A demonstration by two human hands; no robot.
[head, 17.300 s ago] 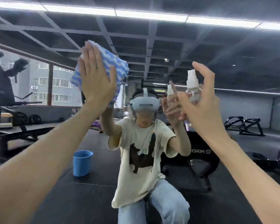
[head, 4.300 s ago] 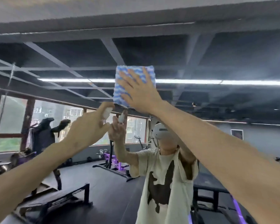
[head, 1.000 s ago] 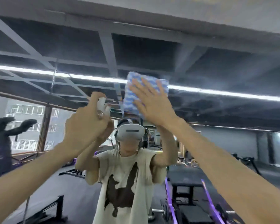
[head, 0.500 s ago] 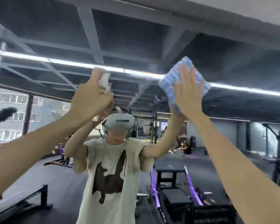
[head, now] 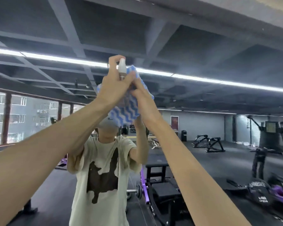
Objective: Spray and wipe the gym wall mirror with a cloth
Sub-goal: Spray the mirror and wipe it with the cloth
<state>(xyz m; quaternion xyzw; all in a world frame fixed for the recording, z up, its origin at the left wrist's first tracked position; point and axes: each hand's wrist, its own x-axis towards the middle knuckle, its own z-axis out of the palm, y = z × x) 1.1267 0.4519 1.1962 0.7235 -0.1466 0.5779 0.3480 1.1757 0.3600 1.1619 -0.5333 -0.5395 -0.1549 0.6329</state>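
Gym wall mirror [head: 203,46] across almost the whole view, hazy in patches, reflecting a dark beamed ceiling with light strips [head: 219,81], windows [head: 15,118] at left and a black floor. At mirror centre, reflection of the person in a beige T-shirt [head: 103,173] with a dark print, both arms raised. Purple-framed weight bench [head: 155,185] reflected just right of that. Blue-and-white wavy-striped cloth [head: 123,113] up high at the mirror, hanging below and between the two hands. On the cloth, right hand [head: 141,95], back to camera, fingers hidden behind the left hand [head: 115,82], so flat or curled not tellable. Left hand wrapped round a small spray bottle [head: 122,69], forefinger on top of the white nozzle, touching the right hand.
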